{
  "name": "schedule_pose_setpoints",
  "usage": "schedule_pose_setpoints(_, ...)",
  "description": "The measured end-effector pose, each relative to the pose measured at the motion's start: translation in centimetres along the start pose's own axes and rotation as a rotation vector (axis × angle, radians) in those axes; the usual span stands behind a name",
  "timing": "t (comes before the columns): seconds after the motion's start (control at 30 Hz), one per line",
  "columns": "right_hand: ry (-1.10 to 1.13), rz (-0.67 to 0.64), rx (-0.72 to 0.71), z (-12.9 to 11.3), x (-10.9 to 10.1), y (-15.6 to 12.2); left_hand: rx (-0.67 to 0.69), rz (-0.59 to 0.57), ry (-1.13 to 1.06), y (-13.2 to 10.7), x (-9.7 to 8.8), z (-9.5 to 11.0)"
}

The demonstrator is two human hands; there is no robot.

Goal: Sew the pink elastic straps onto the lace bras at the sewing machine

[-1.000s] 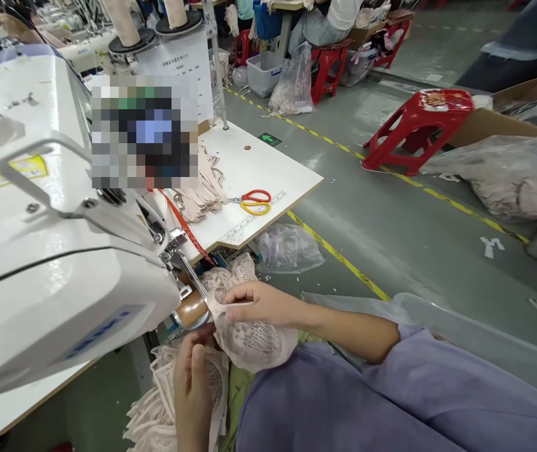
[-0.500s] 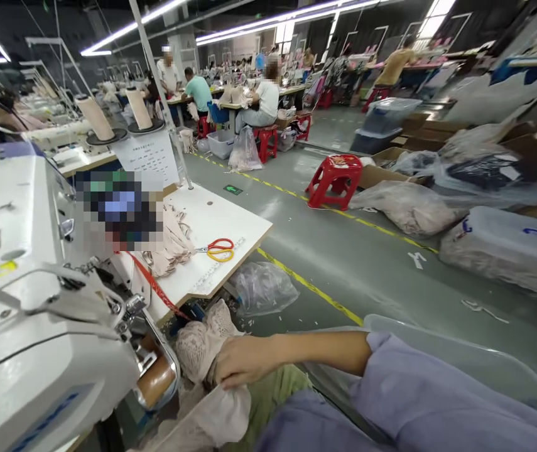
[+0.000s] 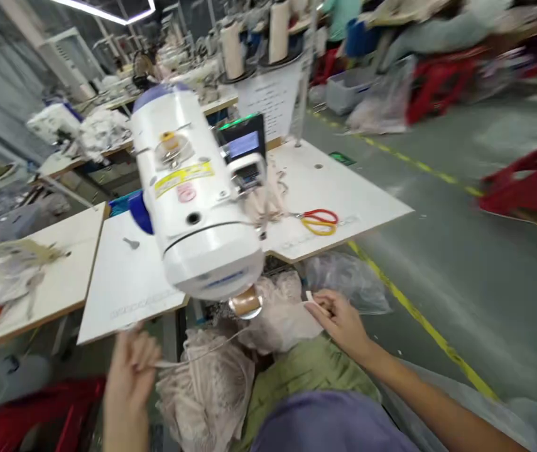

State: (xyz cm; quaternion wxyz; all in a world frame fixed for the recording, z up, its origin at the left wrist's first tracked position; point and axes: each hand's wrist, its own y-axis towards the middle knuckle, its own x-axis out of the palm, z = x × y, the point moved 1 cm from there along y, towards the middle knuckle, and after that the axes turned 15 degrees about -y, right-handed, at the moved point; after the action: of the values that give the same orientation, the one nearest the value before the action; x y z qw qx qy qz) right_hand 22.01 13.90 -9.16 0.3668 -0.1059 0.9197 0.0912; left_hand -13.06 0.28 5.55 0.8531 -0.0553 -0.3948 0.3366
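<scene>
A white sewing machine [image 3: 188, 201] stands on a white table [image 3: 343, 194] in front of me. Below its head a pale pink lace garment [image 3: 277, 314] lies bunched on my lap. My right hand [image 3: 341, 320] sits at the garment's right edge and pinches a narrow pale strap end. My left hand [image 3: 129, 376], low on the left and blurred, is closed on a thin strap that stretches right toward the garment. A heap of similar pale pieces [image 3: 206, 389] lies between my hands.
Red and yellow scissors [image 3: 318, 221] lie on the table's right part beside a stack of beige straps [image 3: 263, 204]. A clear plastic bag [image 3: 348, 282] lies on the floor under the table edge. A red stool [image 3: 527, 188] stands at right, another table [image 3: 37, 270] at left.
The view swung left and down, so the whole machine shows. My left hand came into sight pulling a strap leftward. My right hand lifted off the garment and now pinches a strap end.
</scene>
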Motion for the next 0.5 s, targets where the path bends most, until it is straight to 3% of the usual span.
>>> schedule_pose_setpoints(0.1,0.062,-0.209,-0.122,-2.8,0.9,-0.1,-0.045,-0.03,0.136,-2.0,-0.4,-2.8)
schedule_pose_setpoints(0.17,0.153,-0.404,-0.205,-5.5,1.2,-0.1,-0.099,-0.058,0.222,-2.4,0.4,-5.8)
schedule_pose_setpoints(0.27,0.267,-0.578,-0.305,-8.9,1.2,0.3,-0.126,-0.1,0.366,-2.8,1.7,-9.4)
schedule_pose_setpoints(0.37,0.298,-0.661,-0.363,-10.7,0.8,0.8,-0.099,-0.144,0.551,-3.4,2.3,-11.0)
schedule_pose_setpoints(0.5,0.231,-0.741,-0.414,-11.9,-0.3,1.7,-0.067,-0.198,0.775,-4.0,3.4,-11.4)
